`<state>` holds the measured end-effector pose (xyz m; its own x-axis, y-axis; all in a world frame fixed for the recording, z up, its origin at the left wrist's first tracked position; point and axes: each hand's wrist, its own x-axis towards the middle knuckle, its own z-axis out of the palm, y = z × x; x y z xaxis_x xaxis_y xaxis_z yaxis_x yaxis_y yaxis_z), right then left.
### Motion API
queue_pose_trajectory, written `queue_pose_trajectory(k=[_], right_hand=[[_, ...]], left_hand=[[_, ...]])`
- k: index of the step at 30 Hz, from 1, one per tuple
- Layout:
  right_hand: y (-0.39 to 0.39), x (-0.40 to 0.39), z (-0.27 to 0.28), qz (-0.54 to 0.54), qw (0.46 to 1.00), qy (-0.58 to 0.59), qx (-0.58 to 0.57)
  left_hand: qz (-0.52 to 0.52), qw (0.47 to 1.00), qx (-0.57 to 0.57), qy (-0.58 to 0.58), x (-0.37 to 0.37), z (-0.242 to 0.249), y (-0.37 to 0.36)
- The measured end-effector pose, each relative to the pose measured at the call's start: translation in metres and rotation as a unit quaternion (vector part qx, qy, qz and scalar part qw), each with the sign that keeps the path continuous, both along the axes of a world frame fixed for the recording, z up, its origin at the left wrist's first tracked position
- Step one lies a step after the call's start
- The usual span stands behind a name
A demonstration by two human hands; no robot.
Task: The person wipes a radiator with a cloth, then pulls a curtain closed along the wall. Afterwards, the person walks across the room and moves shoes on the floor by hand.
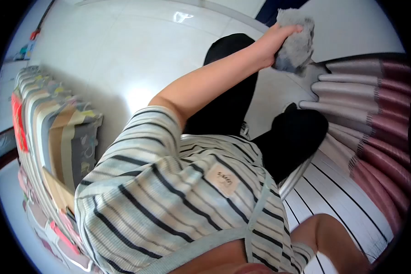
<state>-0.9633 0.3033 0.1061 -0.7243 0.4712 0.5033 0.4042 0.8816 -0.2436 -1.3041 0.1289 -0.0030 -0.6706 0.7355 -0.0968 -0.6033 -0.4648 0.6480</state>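
Note:
My left hand (pixel 278 40) stretches out toward the top right of the head view, its fingers closed around a crumpled grey rag (pixel 297 40). The cloth looks fuzzy, with a darker bluish patch on its lower part, and the fingers under it are mostly hidden. Below and beside the hand are my bent legs in black trousers (pixel 230 86). At the bottom right my right arm (pixel 326 233) is bent, its hand outside the picture.
Pink and burgundy curtains (pixel 365 98) hang in folds on the right, beside a white panel with dark lines (pixel 326 192). To the left stands something draped in a striped fabric cover (pixel 59 132). Shiny pale floor tiles (pixel 123 50) spread ahead. Something dark blue (pixel 268 13) shows behind the rag.

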Motion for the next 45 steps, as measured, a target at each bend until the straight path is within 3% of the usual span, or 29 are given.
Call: queue_pose_trajectory(k=[2,5,9,21,23,27,30,40,42,45], right_hand=[[0.001,0.025,-0.017,-0.013,0.999,-0.029,-0.022],[0.003,0.035,-0.037,-0.023,0.998,-0.047,-0.046],[0.006,0.040,-0.044,-0.027,0.997,-0.052,-0.055],[0.006,0.048,-0.045,-0.026,0.997,-0.046,-0.062],[0.006,0.049,-0.045,-0.028,0.997,-0.041,-0.064],[0.005,0.052,-0.048,-0.031,0.996,-0.036,-0.069],[0.003,0.055,-0.045,-0.033,0.997,-0.034,-0.068],[0.003,0.062,-0.047,-0.043,0.996,-0.023,-0.075],[0.003,0.062,-0.041,-0.047,0.996,-0.036,-0.062],[0.000,0.063,-0.043,-0.053,0.996,-0.027,-0.065]], left_hand=[[0.078,0.996,0.038,0.019,-0.013,-0.002,-0.002],[0.090,0.996,0.006,-0.023,-0.017,-0.026,0.002],[0.076,0.996,0.000,0.038,-0.013,-0.033,0.011],[0.052,0.996,-0.025,0.061,-0.005,-0.032,0.019],[0.023,1.000,0.008,0.007,-0.007,-0.028,0.020],[0.077,0.996,-0.013,0.033,-0.004,-0.029,0.019],[0.026,0.999,-0.013,0.022,-0.004,-0.026,0.015],[0.065,0.994,-0.071,0.051,0.002,-0.025,0.018],[0.002,1.000,-0.028,-0.005,0.006,-0.028,0.021],[0.021,0.999,-0.046,0.018,0.005,-0.016,0.021]])
